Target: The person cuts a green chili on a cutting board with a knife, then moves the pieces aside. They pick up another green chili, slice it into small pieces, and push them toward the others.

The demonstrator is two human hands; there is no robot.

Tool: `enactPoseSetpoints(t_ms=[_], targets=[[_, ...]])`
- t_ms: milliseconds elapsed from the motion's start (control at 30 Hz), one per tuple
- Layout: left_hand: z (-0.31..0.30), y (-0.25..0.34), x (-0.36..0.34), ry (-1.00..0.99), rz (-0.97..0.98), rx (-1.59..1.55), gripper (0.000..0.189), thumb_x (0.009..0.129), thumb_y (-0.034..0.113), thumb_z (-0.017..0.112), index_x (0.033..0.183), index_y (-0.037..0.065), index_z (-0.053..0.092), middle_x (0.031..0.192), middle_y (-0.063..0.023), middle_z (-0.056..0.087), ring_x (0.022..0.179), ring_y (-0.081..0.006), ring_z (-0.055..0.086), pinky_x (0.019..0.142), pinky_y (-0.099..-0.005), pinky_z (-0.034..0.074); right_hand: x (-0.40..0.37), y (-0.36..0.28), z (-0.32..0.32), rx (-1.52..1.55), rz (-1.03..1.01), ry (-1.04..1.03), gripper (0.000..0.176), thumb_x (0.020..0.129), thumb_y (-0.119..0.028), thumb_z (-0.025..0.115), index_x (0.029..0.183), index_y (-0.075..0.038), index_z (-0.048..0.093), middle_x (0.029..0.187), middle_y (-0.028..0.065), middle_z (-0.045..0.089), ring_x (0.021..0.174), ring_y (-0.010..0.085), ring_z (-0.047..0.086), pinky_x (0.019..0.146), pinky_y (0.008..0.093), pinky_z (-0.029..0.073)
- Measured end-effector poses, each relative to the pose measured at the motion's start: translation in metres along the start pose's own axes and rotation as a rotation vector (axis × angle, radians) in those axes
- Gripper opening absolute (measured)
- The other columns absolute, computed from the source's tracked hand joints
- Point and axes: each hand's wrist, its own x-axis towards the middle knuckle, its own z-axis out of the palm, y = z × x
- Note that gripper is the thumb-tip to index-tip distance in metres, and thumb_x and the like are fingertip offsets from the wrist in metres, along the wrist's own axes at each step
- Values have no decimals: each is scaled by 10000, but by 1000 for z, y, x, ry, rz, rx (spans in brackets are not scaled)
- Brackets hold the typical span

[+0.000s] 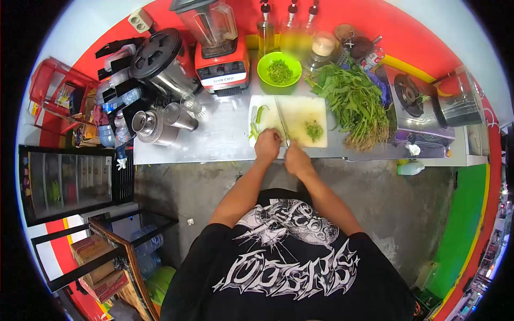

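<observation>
My right hand [297,159] is closed around the handle of a knife [282,119], whose long blade points away across the white cutting board [300,107]. Just left of the blade, my left hand [268,144] rests at the board's near edge with its fingers curled together; what they pinch, if anything, is hidden. Long green chillies [261,114] lie on the board's left side, beyond my left hand. To the right of the knife is a small pile of chopped green pieces [314,130]. A green bowl [295,77] holding chopped greens stands behind the board.
A large bunch of leafy greens with roots [356,104] lies right of the board, beside a gas stove [420,128]. A red blender [222,69], a steel cup [143,122] and glasses stand to the left. Pump bottles [265,35] line the back wall.
</observation>
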Motion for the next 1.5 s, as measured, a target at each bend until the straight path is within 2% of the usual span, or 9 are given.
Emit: enactPoseSetpoints(t_ms=[100, 400, 600, 633, 933, 1000, 1167, 1333, 1500], targets=[[-1, -1, 2, -2, -22, -42, 116, 796, 140, 785, 846, 58, 719, 841, -125, 712, 831, -301, 692, 748, -410, 538, 4, -3, -8, 1, -4, -28, 380, 916, -78, 497, 1251, 71, 396, 1071, 376, 652, 1027, 519, 652, 907, 584, 502], [-5, 5, 1, 6, -25, -31, 144, 784, 139, 799, 844, 40, 714, 826, -131, 726, 765, -293, 698, 719, -406, 541, 7, 1, -4, -35, -6, -42, 478, 904, -104, 537, 1312, 91, 382, 1076, 380, 654, 1046, 509, 651, 922, 573, 504], [6, -5, 6, 36, -16, -22, 136, 780, 124, 794, 831, 33, 706, 790, -141, 719, 757, -295, 701, 713, -403, 540, -12, 0, -3, 8, 28, -70, 460, 898, -93, 536, 1297, 85, 394, 1096, 366, 659, 1052, 508, 652, 933, 572, 502], [5, -4, 5, -31, -74, -50, 143, 783, 151, 800, 858, 58, 721, 871, -127, 700, 873, -315, 678, 778, -439, 528, -9, -1, 1, -30, 38, -51, 436, 901, -81, 529, 1284, 81, 399, 1094, 358, 662, 1059, 507, 649, 935, 573, 501], [14, 7, 3, 60, 146, 138, 114, 787, 122, 770, 876, 59, 737, 934, -147, 681, 896, -360, 653, 804, -462, 520, -13, 26, -12, 57, 81, -41, 439, 986, -269, 497, 1288, 38, 413, 1115, 361, 652, 1046, 514, 649, 929, 575, 497], [18, 9, 4, 123, 218, 196, 115, 781, 148, 774, 864, 74, 744, 947, -134, 675, 915, -361, 626, 817, -463, 508, -16, 34, -19, 9, 99, -15, 420, 1011, -268, 523, 1279, 43, 432, 1117, 315, 677, 1051, 477, 666, 913, 551, 523], [33, 19, 15, 34, 94, 169, 150, 800, 272, 798, 905, 165, 790, 957, -78, 712, 943, -319, 642, 841, -524, 461, -19, 47, -36, 43, 194, 76, 405, 1013, -273, 511, 1284, 23, 456, 1117, 294, 685, 1045, 467, 669, 918, 546, 516], [29, 12, 19, -5, 33, 58, 113, 810, 257, 794, 863, 158, 813, 896, -57, 761, 910, -281, 677, 828, -487, 466, -21, 43, -42, 9, 185, 60, 429, 1002, -273, 520, 1299, 29, 456, 1134, 294, 678, 1051, 475, 662, 929, 551, 508], [24, 6, 16, -9, 93, -125, 73, 772, 179, 813, 841, 155, 803, 866, -54, 757, 859, -253, 705, 810, -439, 494, -16, 38, -28, 73, 34, 99, 442, 989, -316, 548, 1242, 37, 466, 1084, 320, 671, 1038, 499, 650, 909, 578, 497]])
